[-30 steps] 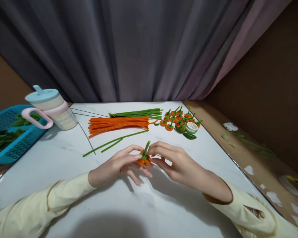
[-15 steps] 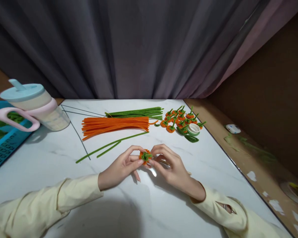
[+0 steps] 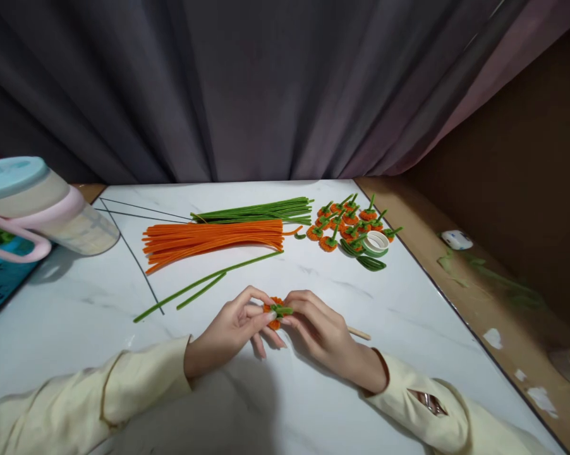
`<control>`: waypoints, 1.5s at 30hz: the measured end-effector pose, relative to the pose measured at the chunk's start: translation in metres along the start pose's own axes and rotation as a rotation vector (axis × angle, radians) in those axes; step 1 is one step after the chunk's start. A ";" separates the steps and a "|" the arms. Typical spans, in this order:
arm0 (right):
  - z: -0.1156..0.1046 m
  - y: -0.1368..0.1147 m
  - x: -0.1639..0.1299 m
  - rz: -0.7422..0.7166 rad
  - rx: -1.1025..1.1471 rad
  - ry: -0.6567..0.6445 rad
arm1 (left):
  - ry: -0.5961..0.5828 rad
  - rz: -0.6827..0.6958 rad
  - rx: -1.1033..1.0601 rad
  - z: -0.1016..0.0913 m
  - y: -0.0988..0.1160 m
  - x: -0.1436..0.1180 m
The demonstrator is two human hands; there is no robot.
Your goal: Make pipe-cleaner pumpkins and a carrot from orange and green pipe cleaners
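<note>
Between my hands is a small round orange pipe-cleaner ornament with a green top and stem. My left hand is closed on its left side, thumb on the green top and lower fingers curled below. My right hand pinches the ornament's right side near the green stem; its fingertips partly cover it. A thin wooden stick pokes out from behind my right hand; whether the hand touches it, I cannot tell. Two loose green pipe cleaners lie beyond my left hand.
Orange pipe cleaners lie bundled before green ones. Several similar finished ornaments stand at the back right, beside a white ring-shaped roll and green loops. A lidded cup and blue basket occupy the left.
The ornament has turned in my fingers, its green stem now pointing right. More of the wooden stick shows behind my right hand. The whole view has shifted slightly.
</note>
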State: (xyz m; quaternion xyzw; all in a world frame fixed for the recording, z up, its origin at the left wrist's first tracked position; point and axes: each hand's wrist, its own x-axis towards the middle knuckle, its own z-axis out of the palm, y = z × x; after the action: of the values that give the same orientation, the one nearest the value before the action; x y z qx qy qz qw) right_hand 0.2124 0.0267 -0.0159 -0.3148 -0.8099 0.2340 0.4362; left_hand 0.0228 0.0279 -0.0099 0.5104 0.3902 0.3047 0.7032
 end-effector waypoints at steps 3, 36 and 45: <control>0.000 0.001 -0.002 -0.056 -0.076 -0.027 | 0.064 0.021 0.043 0.002 -0.002 0.000; -0.014 -0.007 0.004 -0.612 -0.593 -0.081 | 0.188 0.183 0.286 0.006 0.001 -0.013; -0.011 -0.006 0.004 -0.669 -0.545 -0.099 | 0.164 0.248 0.365 0.005 -0.002 -0.015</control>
State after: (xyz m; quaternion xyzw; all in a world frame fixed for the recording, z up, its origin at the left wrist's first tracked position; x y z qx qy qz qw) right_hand 0.2180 0.0266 -0.0043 -0.1271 -0.9195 -0.1280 0.3494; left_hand 0.0192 0.0129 -0.0074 0.6467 0.4287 0.3536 0.5225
